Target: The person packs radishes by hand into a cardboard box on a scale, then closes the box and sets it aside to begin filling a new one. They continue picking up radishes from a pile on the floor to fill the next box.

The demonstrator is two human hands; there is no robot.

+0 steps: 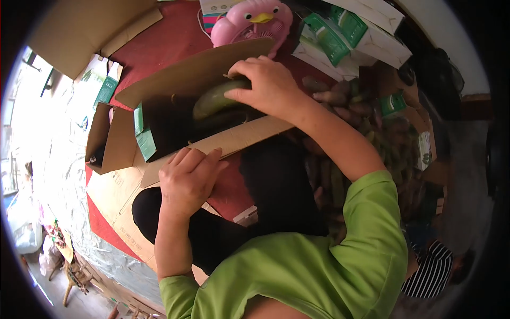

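Observation:
An open cardboard box [241, 137] lies across the middle, its long flaps raised. Inside it rests a long green fruit or vegetable [215, 99], with a darker one partly visible below. My right hand [263, 85] is closed around the right end of the green piece, thumb on its near side and fingers over the far side. Nearer to me, my left hand [187, 178] pinches the edge of the box's near flap, fingers bent over it. The box's inside is mostly in shadow.
Many reddish and green tubers or fruits [353, 103] lie heaped at the right. A pink duck-shaped object [252, 24] stands at the top, beside white and green cartons [332, 40]. Someone in a striped shirt [429, 270] is at the lower right.

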